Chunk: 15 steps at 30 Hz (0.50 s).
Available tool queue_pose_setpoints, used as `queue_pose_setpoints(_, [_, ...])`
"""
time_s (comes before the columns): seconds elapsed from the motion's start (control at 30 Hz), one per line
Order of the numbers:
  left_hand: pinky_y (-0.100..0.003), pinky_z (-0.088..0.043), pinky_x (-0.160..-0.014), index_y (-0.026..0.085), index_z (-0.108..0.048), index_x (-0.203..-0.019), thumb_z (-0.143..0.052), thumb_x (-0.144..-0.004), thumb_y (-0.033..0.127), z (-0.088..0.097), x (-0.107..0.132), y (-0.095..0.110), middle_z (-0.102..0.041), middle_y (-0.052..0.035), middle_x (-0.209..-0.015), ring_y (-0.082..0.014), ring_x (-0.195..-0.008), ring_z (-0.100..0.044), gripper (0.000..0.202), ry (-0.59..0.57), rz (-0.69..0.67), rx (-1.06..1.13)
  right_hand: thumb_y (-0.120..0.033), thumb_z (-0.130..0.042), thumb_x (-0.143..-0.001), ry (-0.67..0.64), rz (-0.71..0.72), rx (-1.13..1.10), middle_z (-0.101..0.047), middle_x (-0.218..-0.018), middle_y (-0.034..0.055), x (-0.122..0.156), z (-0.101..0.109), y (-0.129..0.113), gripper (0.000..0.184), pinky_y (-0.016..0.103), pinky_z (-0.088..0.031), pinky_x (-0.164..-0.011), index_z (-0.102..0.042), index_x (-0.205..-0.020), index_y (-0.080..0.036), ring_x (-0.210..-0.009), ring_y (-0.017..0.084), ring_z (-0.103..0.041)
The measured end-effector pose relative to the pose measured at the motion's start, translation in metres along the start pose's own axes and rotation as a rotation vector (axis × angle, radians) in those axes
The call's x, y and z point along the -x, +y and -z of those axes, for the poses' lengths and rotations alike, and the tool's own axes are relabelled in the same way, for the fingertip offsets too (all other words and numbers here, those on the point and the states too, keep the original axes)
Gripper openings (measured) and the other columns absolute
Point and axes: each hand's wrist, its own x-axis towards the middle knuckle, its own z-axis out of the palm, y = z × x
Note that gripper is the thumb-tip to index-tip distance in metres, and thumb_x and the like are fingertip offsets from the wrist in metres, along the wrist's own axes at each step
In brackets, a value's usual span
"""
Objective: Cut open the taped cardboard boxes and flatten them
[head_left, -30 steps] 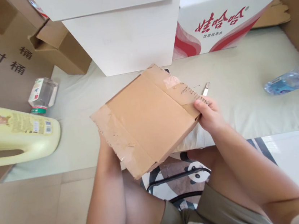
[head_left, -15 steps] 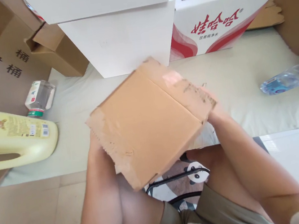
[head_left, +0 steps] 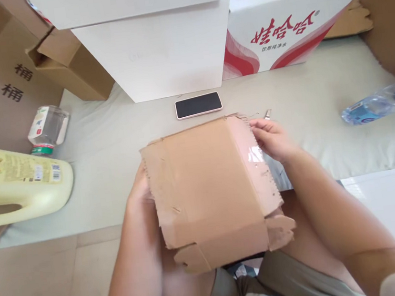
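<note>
A brown cardboard box [head_left: 211, 175], with ragged strips of tape along its left and right edges, is held above my lap. At its near side a flap with rounded tabs sticks out. My left hand [head_left: 143, 181] grips the left edge, its fingers mostly hidden behind the cardboard. On the far right edge my right hand [head_left: 270, 136] pinches the torn tape side between thumb and fingers. Just beyond the box lies a phone [head_left: 198, 105] with a dark screen. A small metal piece [head_left: 268, 114] rests on the cloth close to my right fingers.
White cartons [head_left: 161, 56] and a red-and-white water carton [head_left: 294, 25] stand at the back. A yellow jug [head_left: 44, 186], a clear bottle [head_left: 49, 128] and a small brown box [head_left: 75, 67] are at left. A plastic water bottle [head_left: 368, 107] lies at right.
The cardboard box has turned and come down toward my lap, so its near flap now shows. The phone behind it has come into view. My right hand has shifted along its edge.
</note>
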Motion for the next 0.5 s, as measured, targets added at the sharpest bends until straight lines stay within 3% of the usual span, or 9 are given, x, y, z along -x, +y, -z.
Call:
queue_pose_setpoints(0.1, [-0.034,-0.063,-0.062,0.015,-0.074,-0.076,-0.088,-0.068,0.038,0.010,-0.004,0.003,-0.075,-0.0060,-0.068,-0.0213,-0.060,-0.071,0.028,0.100,0.034,0.092,-0.054,-0.082,-0.078,0.097,-0.049,-0.175,-0.076,-0.080,0.0018,-0.008,0.009,-0.006,0.039,0.025,-0.057,-0.060,-0.072,-0.100,-0.023,-0.067,0.015,-0.070])
queue_pose_setpoints(0.23, [-0.037,-0.063,-0.094,0.020,-0.077,-0.092,-0.069,-0.090,0.040,0.014,-0.014,0.008,-0.080,-0.0074,-0.083,-0.0260,-0.099,-0.078,0.022,0.252,-0.258,0.272,-0.075,-0.077,-0.070,-0.015,-0.125,-0.293,-0.078,-0.086,0.0045,-0.007,0.010,-0.010,0.060,0.030,-0.061,-0.063,-0.071,-0.101,-0.024,-0.073,0.018,-0.073])
queue_pose_setpoints(0.3, [-0.039,-0.060,-0.103,0.020,-0.077,-0.100,-0.061,-0.096,0.039,0.014,-0.019,0.010,-0.082,-0.0088,-0.092,-0.0265,-0.112,-0.075,0.025,0.275,-0.295,0.299,-0.074,-0.082,-0.064,-0.065,-0.118,-0.297,-0.076,-0.086,0.0031,-0.005,0.002,-0.010,0.062,0.031,-0.061,-0.063,-0.070,-0.102,-0.026,-0.073,0.019,-0.072])
queue_pose_setpoints(0.4, [-0.042,-0.060,-0.102,0.019,-0.075,-0.102,-0.049,-0.101,0.033,0.014,-0.022,0.010,-0.082,-0.0097,-0.097,-0.0261,-0.110,-0.075,0.030,0.267,-0.254,0.358,-0.064,-0.092,-0.057,-0.076,-0.089,-0.289,-0.071,-0.077,-0.0017,-0.001,-0.016,-0.010,0.057,0.026,-0.055,-0.056,-0.066,-0.093,-0.027,-0.065,0.015,-0.066])
queue_pose_setpoints(0.5, [-0.041,-0.062,-0.094,0.018,-0.072,-0.099,-0.045,-0.103,0.028,0.015,-0.020,0.011,-0.081,-0.0096,-0.096,-0.0251,-0.102,-0.075,0.029,0.204,-0.248,0.415,-0.064,-0.095,-0.052,-0.113,-0.106,-0.230,-0.064,-0.066,-0.0036,0.005,-0.036,-0.006,0.059,0.024,-0.049,-0.050,-0.061,-0.080,-0.024,-0.055,0.011,-0.058])
